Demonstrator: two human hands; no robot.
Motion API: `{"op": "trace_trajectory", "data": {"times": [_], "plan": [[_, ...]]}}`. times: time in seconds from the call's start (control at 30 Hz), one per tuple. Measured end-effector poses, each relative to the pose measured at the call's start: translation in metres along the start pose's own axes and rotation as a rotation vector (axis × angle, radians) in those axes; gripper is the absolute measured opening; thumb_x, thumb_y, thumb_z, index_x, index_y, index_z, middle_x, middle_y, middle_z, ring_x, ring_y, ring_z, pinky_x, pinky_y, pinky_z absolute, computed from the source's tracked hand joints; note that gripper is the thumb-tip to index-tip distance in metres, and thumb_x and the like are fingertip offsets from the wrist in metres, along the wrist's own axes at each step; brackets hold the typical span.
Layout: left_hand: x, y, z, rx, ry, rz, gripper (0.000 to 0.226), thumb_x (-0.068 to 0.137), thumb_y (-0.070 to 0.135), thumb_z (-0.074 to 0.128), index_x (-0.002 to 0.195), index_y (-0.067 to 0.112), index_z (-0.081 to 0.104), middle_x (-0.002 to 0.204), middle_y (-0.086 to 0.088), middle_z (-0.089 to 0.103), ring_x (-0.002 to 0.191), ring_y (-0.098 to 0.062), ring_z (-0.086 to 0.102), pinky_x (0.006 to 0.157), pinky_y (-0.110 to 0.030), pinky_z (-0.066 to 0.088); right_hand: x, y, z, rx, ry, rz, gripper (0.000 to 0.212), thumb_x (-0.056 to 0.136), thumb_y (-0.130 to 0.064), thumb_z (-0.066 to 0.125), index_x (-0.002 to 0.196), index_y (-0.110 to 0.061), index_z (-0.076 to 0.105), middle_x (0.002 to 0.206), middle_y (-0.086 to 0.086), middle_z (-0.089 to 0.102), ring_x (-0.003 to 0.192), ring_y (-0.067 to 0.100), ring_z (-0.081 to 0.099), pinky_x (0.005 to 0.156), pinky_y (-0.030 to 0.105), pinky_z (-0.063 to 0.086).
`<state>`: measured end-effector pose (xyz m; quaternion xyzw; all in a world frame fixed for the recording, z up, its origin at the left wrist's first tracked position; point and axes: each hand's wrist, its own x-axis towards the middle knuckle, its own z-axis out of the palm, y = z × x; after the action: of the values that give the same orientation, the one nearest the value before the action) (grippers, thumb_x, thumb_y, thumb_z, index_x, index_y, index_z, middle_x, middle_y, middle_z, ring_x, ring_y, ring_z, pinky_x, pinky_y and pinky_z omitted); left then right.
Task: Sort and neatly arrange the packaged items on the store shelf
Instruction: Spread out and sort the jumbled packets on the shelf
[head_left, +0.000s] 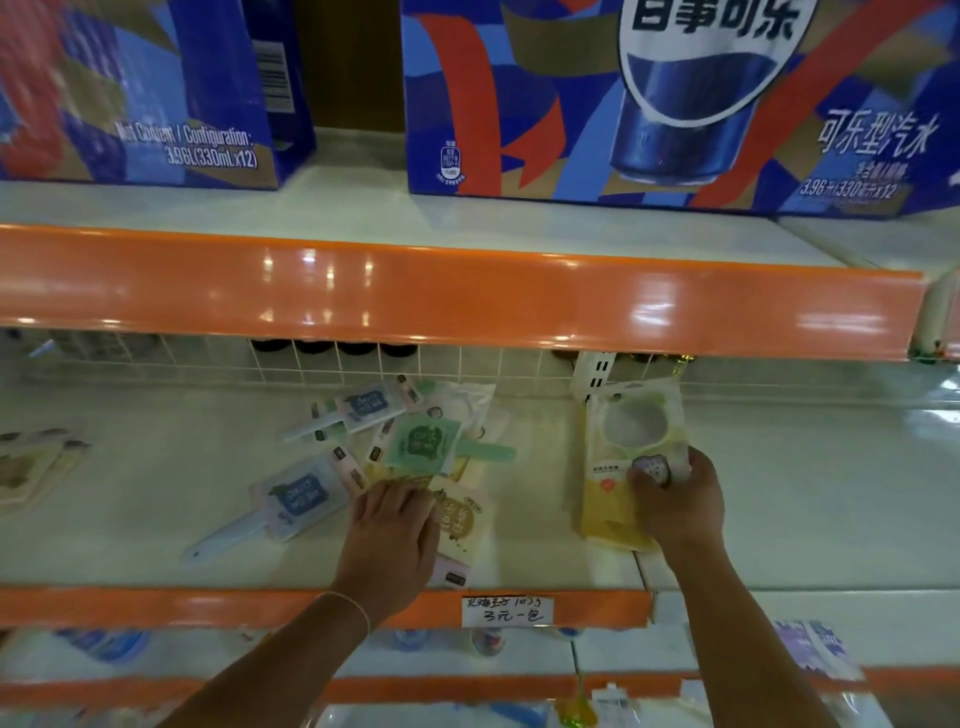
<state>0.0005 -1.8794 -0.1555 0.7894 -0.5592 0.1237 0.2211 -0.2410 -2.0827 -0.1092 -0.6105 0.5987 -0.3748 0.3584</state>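
Right hand (678, 499) gripping a stack of yellow packs (623, 467) upright on the shelf (156, 519), apparently to square them, left hand (395, 525) flat, fingers together, pressing the scattered pile (415, 452) just beside, likely gathering 1 more.

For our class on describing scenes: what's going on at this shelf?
A person is sorting packets on the middle shelf. The right hand holds a yellow packet stack tilted up on the right. The left hand presses on a beige packet at the edge of a loose pile that includes a green packet.
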Motion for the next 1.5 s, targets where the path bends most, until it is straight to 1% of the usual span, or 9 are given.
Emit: {"op": "trace_trajectory", "data": {"times": [0.13,0.33,0.47,0.6,0.77,0.93,1.2,1.4,1.5], "plan": [[-0.001,-0.002,0.001,-0.013,0.009,-0.009,0.03,0.092,0.034,0.038,0.094,0.018,0.064,0.098,0.0,0.058,0.095,-0.024,0.053,0.085,-0.039,0.044,0.005,0.002,-0.006,-0.096,0.08,0.037,0.066,0.083,-0.023,0.07,0.14,-0.014,0.038,0.12,0.014,0.06,0.111,0.037,0.056,0.095,0.042,0.044],[0.0,0.0,0.001,-0.024,0.016,-0.031,0.029,0.092,0.034,0.039,0.092,0.018,0.063,0.098,0.001,0.058,0.096,-0.022,0.051,0.086,-0.038,0.043,-0.011,-0.002,0.002,-0.403,0.229,-0.07,0.059,0.076,-0.02,0.068,0.132,-0.017,0.049,0.141,0.017,0.04,0.13,0.04,0.031,0.107,0.055,0.024],[0.0,0.0,0.001,-0.043,-0.006,-0.054,0.026,0.091,0.034,0.041,0.091,0.019,0.062,0.097,0.001,0.057,0.094,-0.022,0.052,0.085,-0.039,0.044,-0.028,-0.01,0.024,-0.359,0.247,-0.298,0.049,0.072,-0.024,0.062,0.119,-0.011,0.061,0.127,0.021,0.055,0.118,0.045,0.044,0.097,0.052,0.037],[-0.001,-0.002,0.002,-0.081,-0.024,-0.108,0.032,0.093,0.037,0.039,0.098,0.016,0.063,0.101,-0.001,0.057,0.096,-0.024,0.054,0.086,-0.038,0.045,-0.053,-0.022,0.051,-0.217,0.039,-0.408,0.04,0.077,-0.009,0.068,0.116,-0.003,0.063,0.112,0.02,0.063,0.106,0.039,0.057,0.09,0.04,0.043],[0.0,-0.002,-0.002,-0.168,-0.03,-0.17,0.038,0.094,0.039,0.032,0.099,0.018,0.064,0.1,0.002,0.058,0.099,-0.02,0.053,0.091,-0.036,0.044,-0.07,-0.04,0.084,-0.188,-0.266,-0.311,0.043,0.089,-0.02,0.062,0.131,-0.014,0.054,0.129,0.008,0.057,0.102,0.02,0.064,0.078,0.024,0.045],[0.0,-0.007,-0.001,-0.216,-0.058,-0.241,0.04,0.093,0.041,0.028,0.098,0.02,0.061,0.101,0.003,0.056,0.1,-0.018,0.049,0.093,-0.034,0.041,-0.064,-0.053,0.107,-0.087,-0.5,-0.083,0.061,0.085,-0.03,0.059,0.142,-0.029,0.037,0.132,0.006,0.057,0.106,0.021,0.062,0.092,0.043,0.053],[-0.002,-0.012,0.005,-0.189,-0.027,-0.244,0.033,0.089,0.035,0.036,0.092,0.018,0.063,0.096,0.002,0.053,0.096,-0.018,0.049,0.088,-0.035,0.044,-0.09,-0.054,0.112,-0.111,-0.445,-0.154,0.062,0.08,-0.013,0.065,0.138,-0.017,0.042,0.075,-0.015,0.058,0.07,0.011,0.062,0.067,0.038,0.057],[-0.003,-0.01,0.004,-0.079,0.021,-0.234,0.026,0.082,0.035,0.047,0.072,0.016,0.063,0.086,0.0,0.052,0.087,-0.022,0.05,0.079,-0.035,0.044,-0.094,-0.043,0.11,-0.133,-0.493,-0.117,0.056,0.085,-0.02,0.065,0.138,-0.018,0.046,0.12,0.004,0.062,0.104,0.019,0.06,0.082,0.028,0.048],[-0.002,-0.011,0.007,-0.092,0.01,-0.216,0.026,0.082,0.037,0.047,0.073,0.017,0.061,0.087,0.002,0.051,0.089,-0.021,0.048,0.081,-0.035,0.043,-0.087,-0.042,0.104,-0.037,-0.511,-0.035,0.046,0.082,-0.018,0.069,0.126,-0.02,0.058,0.117,0.002,0.062,0.095,0.014,0.061,0.065,0.018,0.048]]}}
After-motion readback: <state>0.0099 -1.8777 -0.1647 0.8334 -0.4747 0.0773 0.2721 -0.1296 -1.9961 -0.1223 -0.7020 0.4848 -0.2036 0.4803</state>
